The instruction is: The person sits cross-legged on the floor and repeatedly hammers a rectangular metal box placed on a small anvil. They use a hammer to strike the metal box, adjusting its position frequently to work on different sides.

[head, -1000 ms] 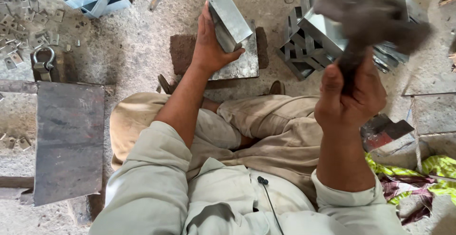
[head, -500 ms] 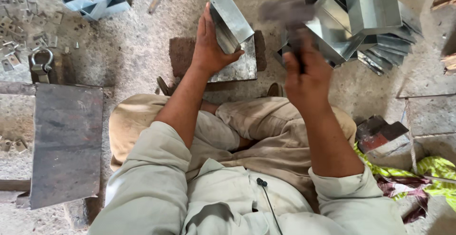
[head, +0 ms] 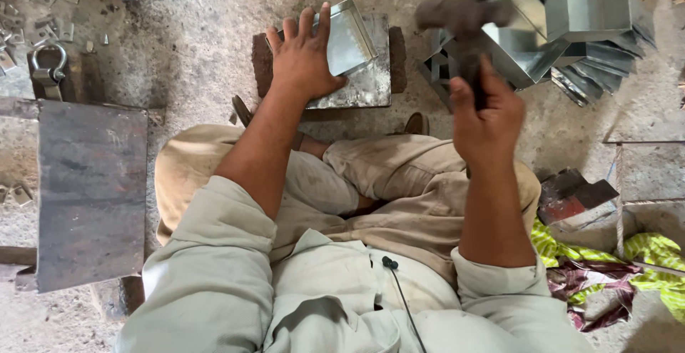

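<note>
The folded sheet piece (head: 349, 37) under the left hand (head: 303, 57) was shiny, smooth metal. The block (head: 371, 85) below it looked dull, scratched steel. The hammer (head: 460, 14) in the right hand (head: 485, 117) had a dark, matt head.

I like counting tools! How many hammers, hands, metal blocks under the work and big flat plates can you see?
Hammer: 1
Hands, left hand and right hand: 2
Metal block under the bent sheet piece: 1
Big flat plate: 1
Total: 5

Pale grey-green rolled-sleeve shirt, beige trousers
</note>
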